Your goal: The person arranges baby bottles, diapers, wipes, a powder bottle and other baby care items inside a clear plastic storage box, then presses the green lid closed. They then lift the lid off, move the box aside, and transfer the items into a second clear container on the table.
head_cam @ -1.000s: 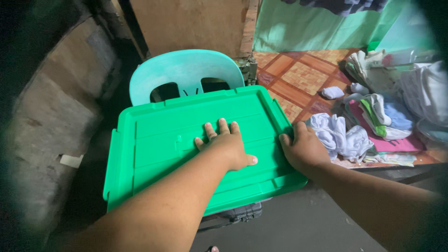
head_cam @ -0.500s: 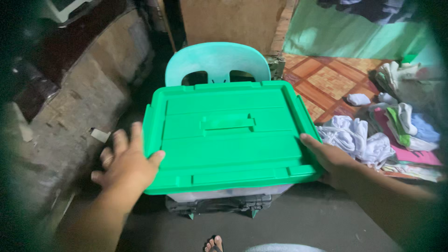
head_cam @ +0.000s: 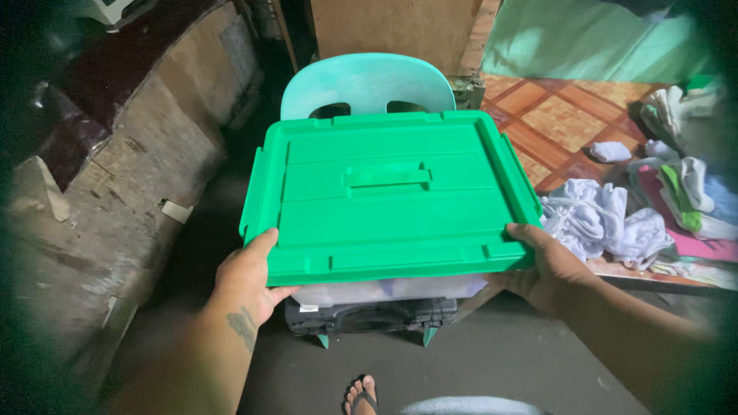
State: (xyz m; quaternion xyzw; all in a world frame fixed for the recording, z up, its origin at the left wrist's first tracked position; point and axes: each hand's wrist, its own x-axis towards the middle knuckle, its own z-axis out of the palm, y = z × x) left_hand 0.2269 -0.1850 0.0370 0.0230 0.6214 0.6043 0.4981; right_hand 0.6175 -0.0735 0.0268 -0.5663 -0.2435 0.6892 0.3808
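A clear plastic storage box [head_cam: 384,290] with a bright green lid [head_cam: 388,196] sits on top of a dark case [head_cam: 369,315] on a pale teal plastic chair [head_cam: 367,83]. My left hand [head_cam: 250,280] grips the lid's near left corner, thumb on the rim. At the near right corner, my right hand [head_cam: 550,265] holds the lid's edge with fingers curled under it. The lid has a moulded handle bar at its centre and side clips.
A rough worn wall [head_cam: 115,200] runs along the left. A pile of white and coloured clothes [head_cam: 615,219] lies on the patterned floor at right. A foot in a sandal [head_cam: 361,396] shows at the bottom. A green curtain [head_cam: 584,46] hangs behind.
My left hand left the top of the lid, swung out to the left, and now grips the near left corner. My right hand slid to the near right corner.
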